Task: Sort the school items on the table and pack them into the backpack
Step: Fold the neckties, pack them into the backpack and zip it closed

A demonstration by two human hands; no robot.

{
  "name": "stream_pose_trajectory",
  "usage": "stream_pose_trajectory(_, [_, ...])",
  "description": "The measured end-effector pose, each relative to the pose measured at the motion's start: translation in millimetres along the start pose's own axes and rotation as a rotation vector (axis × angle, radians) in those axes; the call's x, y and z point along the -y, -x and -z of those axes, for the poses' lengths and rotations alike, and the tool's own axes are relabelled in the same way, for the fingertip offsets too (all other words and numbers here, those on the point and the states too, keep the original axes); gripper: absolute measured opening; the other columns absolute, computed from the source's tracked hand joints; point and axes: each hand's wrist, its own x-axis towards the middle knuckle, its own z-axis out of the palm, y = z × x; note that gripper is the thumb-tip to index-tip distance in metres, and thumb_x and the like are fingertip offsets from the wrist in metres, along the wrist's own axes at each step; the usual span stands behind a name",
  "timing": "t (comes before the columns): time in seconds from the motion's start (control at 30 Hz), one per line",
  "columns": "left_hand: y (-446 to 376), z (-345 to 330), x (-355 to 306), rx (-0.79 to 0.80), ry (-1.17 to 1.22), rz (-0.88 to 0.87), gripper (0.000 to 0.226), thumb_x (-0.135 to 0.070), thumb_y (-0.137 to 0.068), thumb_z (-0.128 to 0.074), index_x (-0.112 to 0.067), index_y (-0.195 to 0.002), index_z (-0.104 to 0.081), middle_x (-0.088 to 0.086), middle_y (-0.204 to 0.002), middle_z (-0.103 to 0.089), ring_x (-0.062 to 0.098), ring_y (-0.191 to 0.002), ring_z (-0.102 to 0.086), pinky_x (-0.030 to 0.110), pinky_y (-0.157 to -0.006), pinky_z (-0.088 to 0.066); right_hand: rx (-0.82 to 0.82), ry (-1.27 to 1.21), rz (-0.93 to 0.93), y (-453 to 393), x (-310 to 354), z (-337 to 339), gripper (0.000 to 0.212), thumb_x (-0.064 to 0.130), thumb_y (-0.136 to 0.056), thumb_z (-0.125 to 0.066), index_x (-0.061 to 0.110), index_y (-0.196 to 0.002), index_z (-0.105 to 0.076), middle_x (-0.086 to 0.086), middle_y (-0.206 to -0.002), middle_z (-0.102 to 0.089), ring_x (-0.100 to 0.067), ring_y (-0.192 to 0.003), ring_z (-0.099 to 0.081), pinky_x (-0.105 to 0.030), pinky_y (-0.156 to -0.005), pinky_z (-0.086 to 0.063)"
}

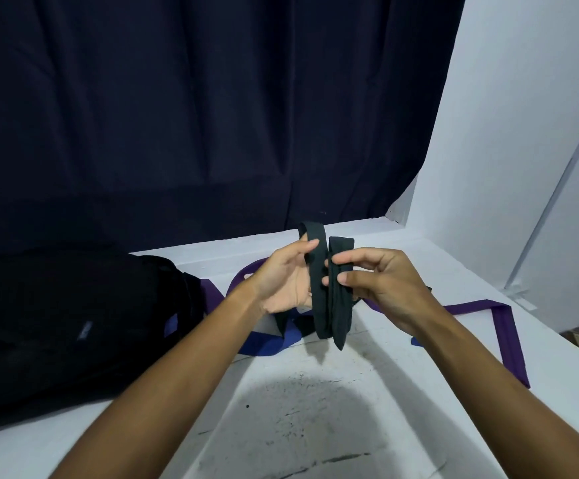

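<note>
Both hands hold a black necktie [329,305] folded into several hanging loops above the white table [315,409]. My left hand [281,281] supports the loops from the left, palm up, with a fingertip at the top fold. My right hand [381,281] pinches the right fold between thumb and fingers. The black backpack [67,326] lies on the table to the left, its opening not visible. A purple tie [498,326] stretches across the table behind my hands, and a blue tie [274,340] lies under them.
A dark curtain [195,115] hangs behind the table. A white wall panel [523,167] closes the right side. The table's right edge drops off near the purple tie's end.
</note>
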Motion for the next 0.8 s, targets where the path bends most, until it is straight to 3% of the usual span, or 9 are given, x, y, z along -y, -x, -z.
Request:
stream_pose_trajectory(0.07, [1,-1,0,0.062,0.017,-0.013,0.039,-0.035,-0.089,-0.047,-0.017,-0.122,-0.054,0.013,-0.105,-0.062,0.032,-0.089,-0.064,0.04,-0.068,-0.056,-0.007,0.049,0.016,-3,0,-3,0.024,-0.017,-0.08,-0.061,0.003,-0.091,-0.07,-0.014,-0.08,-0.071,-0.016,-0.057,-0.061,-0.029,-0.054,-0.042])
stream_pose_trajectory(0.17, [4,-3,1,0.118,0.02,-0.075,0.038,-0.015,-0.081,-0.052,-0.021,-0.118,-0.053,0.009,-0.103,-0.067,0.034,-0.086,-0.069,0.041,-0.065,-0.057,0.005,0.062,0.003,-6,0,-7,0.024,-0.019,-0.082,-0.059,0.0,-0.093,-0.069,0.003,-0.063,-0.067,-0.003,-0.047,-0.054,-0.016,-0.048,-0.043])
stream_pose_trajectory(0.37, [4,-4,10,0.104,-0.193,-0.107,0.094,0.019,-0.076,-0.049,-0.034,-0.148,-0.022,0.001,-0.105,-0.066,0.02,-0.085,-0.07,0.03,-0.061,-0.056,0.012,0.086,-0.003,-9,-5,-11,0.025,-0.018,-0.083,-0.059,-0.002,-0.099,-0.068,0.009,-0.058,-0.067,0.0,-0.051,-0.059,-0.011,-0.049,-0.045])
stream_pose_trajectory(0.57, [3,-7,13,0.064,-0.23,-0.091,0.111,0.027,-0.072,-0.05,-0.042,-0.151,-0.013,0.008,-0.112,-0.059,0.017,-0.085,-0.069,0.029,-0.065,-0.058,-0.006,0.227,0.071,-11,-9,-13,0.03,-0.01,-0.079,-0.068,0.016,-0.091,-0.074,0.005,-0.074,-0.061,-0.012,-0.069,-0.057,-0.019,-0.058,-0.05])
stream_pose_trajectory(0.63, [4,-7,12,0.055,-0.229,-0.098,0.113,0.025,-0.072,-0.052,-0.045,-0.15,-0.012,0.011,-0.119,-0.059,0.021,-0.091,-0.067,0.044,-0.082,-0.057,-0.02,0.234,0.096,-11,-9,-13,0.03,-0.01,-0.078,-0.069,0.018,-0.09,-0.075,-0.002,-0.085,-0.061,-0.013,-0.074,-0.059,-0.018,-0.058,-0.049])
stream_pose_trajectory(0.7, [5,-6,12,0.047,-0.244,-0.103,0.115,0.024,-0.072,-0.055,-0.05,-0.149,-0.012,0.012,-0.125,-0.057,0.027,-0.102,-0.063,0.066,-0.102,-0.036,-0.018,0.161,0.059,-10,-6,-12,0.028,-0.012,-0.08,-0.066,0.013,-0.09,-0.074,-0.004,-0.079,-0.066,-0.008,-0.066,-0.063,-0.018,-0.054,-0.049])
stream_pose_trajectory(0.8, [7,-9,11,0.029,-0.254,-0.106,0.114,0.023,-0.071,-0.056,-0.053,-0.147,-0.017,0.007,-0.125,-0.058,0.032,-0.109,-0.057,0.075,-0.105,-0.024,0.015,0.083,-0.011,-10,-4,-11,0.025,-0.013,-0.081,-0.064,0.007,-0.092,-0.073,0.001,-0.068,-0.069,-0.007,-0.058,-0.064,-0.022,-0.05,-0.051])
